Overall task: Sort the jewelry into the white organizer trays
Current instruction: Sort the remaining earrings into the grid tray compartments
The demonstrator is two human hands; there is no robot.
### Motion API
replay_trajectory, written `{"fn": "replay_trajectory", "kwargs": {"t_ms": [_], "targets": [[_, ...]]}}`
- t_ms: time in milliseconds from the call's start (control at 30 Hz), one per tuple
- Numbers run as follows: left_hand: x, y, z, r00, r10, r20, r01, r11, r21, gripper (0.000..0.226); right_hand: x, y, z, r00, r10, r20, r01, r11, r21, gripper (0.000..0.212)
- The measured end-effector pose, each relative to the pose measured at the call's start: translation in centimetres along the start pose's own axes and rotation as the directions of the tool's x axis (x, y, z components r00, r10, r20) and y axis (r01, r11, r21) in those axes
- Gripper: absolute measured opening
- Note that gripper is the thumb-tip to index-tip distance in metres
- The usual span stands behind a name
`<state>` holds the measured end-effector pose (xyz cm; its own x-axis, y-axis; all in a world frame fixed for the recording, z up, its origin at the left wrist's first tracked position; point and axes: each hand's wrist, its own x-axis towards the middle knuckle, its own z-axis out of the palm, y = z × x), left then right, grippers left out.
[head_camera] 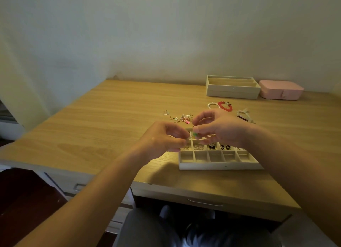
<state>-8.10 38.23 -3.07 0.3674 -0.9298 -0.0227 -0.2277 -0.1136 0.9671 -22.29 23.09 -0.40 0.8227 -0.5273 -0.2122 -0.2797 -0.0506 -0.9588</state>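
— Where does the grid tray [219, 165] sit?
— On the desk [110, 117], near its front edge. Sorted earrings [212, 147] lie in its middle row.
— And behind it?
— Loose earrings [177, 117] just behind its left end, bracelets [221, 106] further back and to the right. At the back edge stands the long-slot tray [232, 93], with a closed case [280, 90] just beside it on the right.
— The hands?
— The left hand [162, 138] and right hand [219, 128] are over the grid tray's rear left corner, pinching a small piece [193, 134] between them.

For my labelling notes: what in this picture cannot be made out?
Head view:
small green piece: tiny, blurred, pinched by left hand and right hand.
white tray, far rows: hidden behind both hands.
pink box: closed, contents hidden.
loose earrings: too small to tell apart.
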Motion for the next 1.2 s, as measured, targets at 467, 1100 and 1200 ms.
{"fn": "replay_trajectory", "kwargs": {"t_ms": [467, 1100, 1200], "targets": [[-0.5, -0.5, 0.7, 0.98, 0.194, 0.051, -0.179, 0.729, 0.661, 0.017, 0.3, -0.1, 1.2, 0.987, -0.059, 0.148, 0.136, 0.797, -0.588, 0.035], [-1.2, -0.2, 0.6, 0.967, 0.192, 0.165, -0.249, 0.594, 0.765, 0.016, 0.6, 0.5, 3.0, 0.977, -0.166, 0.131, 0.207, 0.61, -0.765, 0.03], [-1.3, -0.3, 0.6, 0.97, 0.168, 0.173, -0.24, 0.605, 0.759, 0.025, 0.5, 0.6, 3.2, 0.977, -0.179, 0.118, 0.204, 0.597, -0.776, 0.03]]}}
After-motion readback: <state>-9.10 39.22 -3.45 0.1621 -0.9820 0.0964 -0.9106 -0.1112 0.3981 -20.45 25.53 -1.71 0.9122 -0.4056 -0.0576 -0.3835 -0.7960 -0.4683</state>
